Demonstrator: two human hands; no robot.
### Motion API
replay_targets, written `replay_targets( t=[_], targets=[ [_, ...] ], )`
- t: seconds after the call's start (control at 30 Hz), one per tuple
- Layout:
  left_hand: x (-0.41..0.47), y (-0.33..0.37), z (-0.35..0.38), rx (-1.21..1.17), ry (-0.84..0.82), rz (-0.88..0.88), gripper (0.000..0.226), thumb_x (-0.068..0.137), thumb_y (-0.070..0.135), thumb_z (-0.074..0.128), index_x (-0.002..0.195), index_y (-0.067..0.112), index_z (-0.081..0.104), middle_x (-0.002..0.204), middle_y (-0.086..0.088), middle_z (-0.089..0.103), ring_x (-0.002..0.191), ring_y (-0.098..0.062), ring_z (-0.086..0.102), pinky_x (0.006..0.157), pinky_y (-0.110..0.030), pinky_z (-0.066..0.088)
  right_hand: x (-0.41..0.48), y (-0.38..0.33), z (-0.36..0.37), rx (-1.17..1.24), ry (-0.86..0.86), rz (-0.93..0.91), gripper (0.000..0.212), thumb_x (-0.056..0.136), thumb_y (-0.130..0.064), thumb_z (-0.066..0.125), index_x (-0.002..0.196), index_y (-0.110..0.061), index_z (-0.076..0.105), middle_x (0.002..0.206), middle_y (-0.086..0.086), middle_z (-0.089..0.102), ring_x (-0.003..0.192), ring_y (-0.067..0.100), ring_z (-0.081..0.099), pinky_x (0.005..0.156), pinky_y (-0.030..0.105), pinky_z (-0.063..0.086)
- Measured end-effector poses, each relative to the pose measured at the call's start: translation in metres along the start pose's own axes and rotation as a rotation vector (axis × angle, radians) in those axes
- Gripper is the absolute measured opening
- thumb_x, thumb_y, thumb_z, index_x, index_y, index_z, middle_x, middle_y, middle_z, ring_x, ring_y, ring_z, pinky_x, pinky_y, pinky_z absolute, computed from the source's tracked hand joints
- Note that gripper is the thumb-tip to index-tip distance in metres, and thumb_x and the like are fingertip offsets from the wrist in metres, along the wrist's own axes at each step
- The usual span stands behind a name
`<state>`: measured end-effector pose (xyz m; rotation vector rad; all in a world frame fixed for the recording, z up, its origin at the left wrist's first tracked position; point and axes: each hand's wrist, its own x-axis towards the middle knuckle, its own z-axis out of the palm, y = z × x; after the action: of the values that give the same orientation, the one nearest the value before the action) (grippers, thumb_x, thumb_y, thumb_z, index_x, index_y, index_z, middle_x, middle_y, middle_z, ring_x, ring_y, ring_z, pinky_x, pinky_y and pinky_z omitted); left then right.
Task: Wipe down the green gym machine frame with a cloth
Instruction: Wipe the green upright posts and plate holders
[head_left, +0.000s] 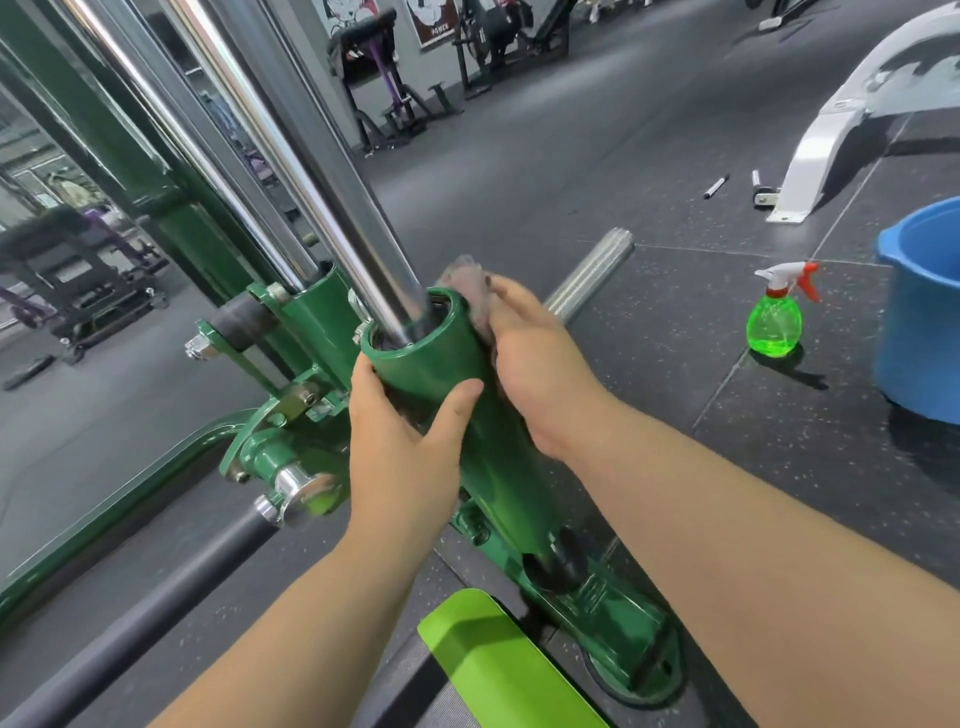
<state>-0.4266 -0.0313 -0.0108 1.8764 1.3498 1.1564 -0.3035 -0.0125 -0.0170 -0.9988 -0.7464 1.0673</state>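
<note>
The green gym machine frame (498, 467) rises from the floor as a glossy green tube with chrome rods running out of its open top. My left hand (400, 441) grips the tube's left side just below the rim, thumb across the front. My right hand (535, 364) presses a grey-brown cloth (467, 286) against the tube's right side near the rim. Most of the cloth is hidden under the palm; only a bunched corner shows above the fingers.
A green spray bottle (775, 322) with a white and red trigger stands on the dark rubber floor to the right. A blue bucket (922, 312) sits at the right edge. A chrome bar (592, 275) sticks out behind the tube. A lime-green pad (493, 660) lies below.
</note>
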Motion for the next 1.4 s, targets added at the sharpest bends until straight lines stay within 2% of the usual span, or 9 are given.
replay_targets(
  t=[0.13,0.3,0.47,0.73,0.83,1.03,1.17,1.27,1.4],
  targets=[
    [-0.001,-0.001,0.000,-0.005,-0.017,-0.007,0.039,0.083,0.040,0.073,0.108,0.048,0.044,0.111,0.022,0.062,0.094,0.009,0.059,0.075,-0.006,0.045,0.022,-0.028,0.008,-0.043,-0.062,-0.045,0.029,0.099,-0.026,0.046,0.093,-0.016,0.072,0.092,0.008,0.074,0.092,0.031,0.070,0.086,0.044,0.057],
    [0.001,-0.004,0.000,-0.020,-0.026,-0.016,0.041,0.082,0.034,0.075,0.112,0.043,0.048,0.113,0.022,0.064,0.100,0.010,0.060,0.078,-0.005,0.047,0.031,0.015,-0.008,-0.201,-0.117,0.368,0.035,0.080,-0.043,0.055,0.084,-0.012,0.071,0.094,0.013,0.075,0.092,0.034,0.070,0.093,0.048,0.054],
    [0.001,-0.006,0.001,-0.013,-0.023,-0.016,0.042,0.081,0.036,0.074,0.108,0.050,0.045,0.113,0.024,0.062,0.098,0.014,0.057,0.077,-0.002,0.044,0.047,-0.005,0.000,-0.015,-0.321,0.275,0.029,0.083,-0.039,0.061,0.094,-0.017,0.076,0.101,0.014,0.074,0.090,0.032,0.069,0.094,0.047,0.053],
    [0.005,-0.018,-0.001,-0.064,-0.053,-0.014,0.075,0.066,0.062,0.069,0.133,0.041,0.042,0.131,0.015,0.058,0.120,-0.008,0.058,0.101,-0.040,0.049,0.025,0.035,-0.023,-0.258,-0.228,0.375,0.026,0.093,-0.022,0.052,0.106,-0.013,0.074,0.103,0.016,0.074,0.080,0.024,0.068,0.074,0.031,0.053],
    [0.003,-0.020,0.000,-0.025,-0.045,-0.018,0.077,0.068,0.063,0.069,0.136,0.040,0.039,0.133,0.015,0.057,0.120,-0.009,0.057,0.101,-0.042,0.049,0.023,0.014,-0.013,-0.276,-0.165,0.309,0.022,0.093,-0.029,0.055,0.088,-0.019,0.073,0.080,0.005,0.076,0.072,0.023,0.068,0.069,0.031,0.057],
    [0.000,-0.019,0.002,0.007,-0.038,-0.019,0.082,0.072,0.063,0.067,0.142,0.036,0.034,0.139,0.010,0.053,0.126,-0.013,0.053,0.104,-0.045,0.046,0.008,-0.009,-0.003,0.248,-0.214,-0.123,0.032,0.104,-0.032,0.043,0.111,-0.026,0.073,0.117,0.000,0.072,0.112,0.019,0.066,0.097,0.042,0.053],
    [-0.002,-0.015,0.003,-0.033,-0.028,-0.053,0.066,0.079,0.052,0.069,0.137,0.037,0.040,0.130,0.009,0.058,0.115,-0.010,0.059,0.098,-0.038,0.050,-0.006,0.048,-0.027,-0.287,0.070,0.365,0.065,0.073,-0.084,0.055,0.081,-0.024,0.078,0.070,0.005,0.067,0.052,0.018,0.057,0.056,0.029,0.045],
    [-0.001,-0.015,0.002,-0.037,-0.039,-0.068,0.059,0.085,0.045,0.070,0.136,0.039,0.040,0.130,0.011,0.057,0.113,-0.009,0.059,0.091,-0.029,0.051,-0.024,0.053,-0.041,-0.461,-0.050,0.519,0.062,0.100,-0.054,0.044,0.084,0.000,0.070,0.057,0.021,0.055,0.040,0.025,0.047,0.053,0.033,0.047],
    [-0.003,-0.014,0.004,-0.012,-0.010,-0.051,0.063,0.085,0.046,0.069,0.140,0.037,0.038,0.133,0.010,0.055,0.117,-0.012,0.056,0.096,-0.035,0.049,-0.029,-0.011,-0.035,-0.253,-0.133,0.125,0.029,0.098,0.005,0.046,0.099,-0.007,0.073,0.067,0.016,0.066,0.057,0.026,0.059,0.058,0.035,0.048]
  ],
)
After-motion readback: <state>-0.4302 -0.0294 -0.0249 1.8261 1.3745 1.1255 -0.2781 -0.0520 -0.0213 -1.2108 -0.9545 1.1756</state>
